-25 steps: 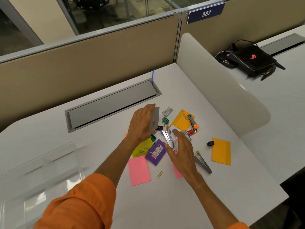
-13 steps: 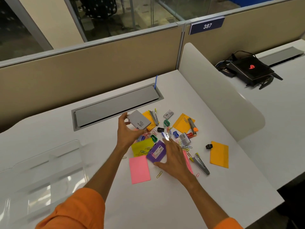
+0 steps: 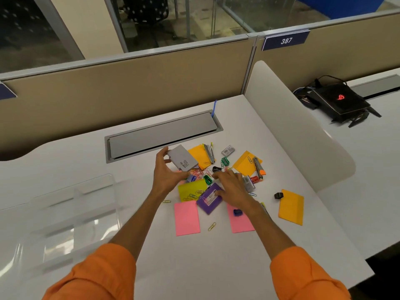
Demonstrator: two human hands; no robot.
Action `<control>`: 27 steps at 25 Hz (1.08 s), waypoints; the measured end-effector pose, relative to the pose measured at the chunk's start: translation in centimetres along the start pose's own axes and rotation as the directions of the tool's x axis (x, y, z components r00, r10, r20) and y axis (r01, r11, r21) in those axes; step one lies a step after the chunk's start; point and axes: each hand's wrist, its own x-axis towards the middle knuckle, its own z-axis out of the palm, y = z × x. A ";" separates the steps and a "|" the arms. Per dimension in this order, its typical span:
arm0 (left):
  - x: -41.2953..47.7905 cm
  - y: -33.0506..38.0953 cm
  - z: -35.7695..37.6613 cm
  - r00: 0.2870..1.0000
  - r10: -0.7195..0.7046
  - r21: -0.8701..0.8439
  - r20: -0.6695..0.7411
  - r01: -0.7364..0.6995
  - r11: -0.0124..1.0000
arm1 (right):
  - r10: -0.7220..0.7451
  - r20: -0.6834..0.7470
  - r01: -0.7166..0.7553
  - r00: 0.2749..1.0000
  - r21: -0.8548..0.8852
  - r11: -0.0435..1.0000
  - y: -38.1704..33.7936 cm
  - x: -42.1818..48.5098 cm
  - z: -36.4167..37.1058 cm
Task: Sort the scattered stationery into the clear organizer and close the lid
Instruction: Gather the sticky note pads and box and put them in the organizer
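Office desk (image 3: 216, 267): left hand (image 3: 166, 176) grips grey case (image 3: 183, 158) by its edges, looks light and stiff; right hand (image 3: 232, 187) rests loose on purple box (image 3: 211, 198).

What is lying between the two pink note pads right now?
In the head view, a yellow paper clip lies on bare desk between the left pink pad and the right pink pad; the purple box pokes in farther back.

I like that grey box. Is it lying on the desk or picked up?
Picked up: the left hand grips the grey box, tilted, off the desk.
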 end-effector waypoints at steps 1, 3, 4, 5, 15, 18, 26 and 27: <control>0.0 0.0 0.0 1.000 0.007 0.010 0.005 -0.007 1.000 | -0.010 0.026 0.011 1.000 -0.025 1.000 -0.1 0.4 -0.5; -0.1 0.1 -0.1 1.000 0.017 0.026 0.010 -0.017 1.000 | -0.031 0.073 0.036 0.997 -0.063 0.997 -0.2 1.3 -1.2; -0.1 0.1 -0.2 1.000 0.020 0.032 0.011 -0.021 0.999 | -0.043 0.093 0.051 0.995 -0.079 0.996 -0.1 1.8 -1.4; -0.2 0.2 -0.2 1.000 0.024 0.036 0.013 -0.024 0.999 | -0.050 0.115 0.060 0.992 -0.087 0.994 0.0 2.2 -1.4; -0.6 -0.4 -1.2 1.000 0.028 0.065 0.005 -0.029 0.997 | -0.128 0.272 0.170 0.954 -0.138 0.976 0.3 3.5 -1.4; -0.7 -0.4 -1.1 1.000 0.027 0.075 0.009 -0.028 0.997 | -0.156 0.285 0.214 0.946 -0.185 0.959 0.3 3.6 -1.4; -0.8 -0.4 -1.0 0.999 0.047 0.081 0.016 -0.048 0.996 | -0.236 0.312 0.314 0.920 -0.227 0.922 0.5 3.1 -1.3; -0.8 -0.5 -1.1 0.999 0.047 0.080 0.014 -0.048 0.996 | -0.243 0.315 0.320 0.917 -0.222 0.921 0.6 3.0 -1.4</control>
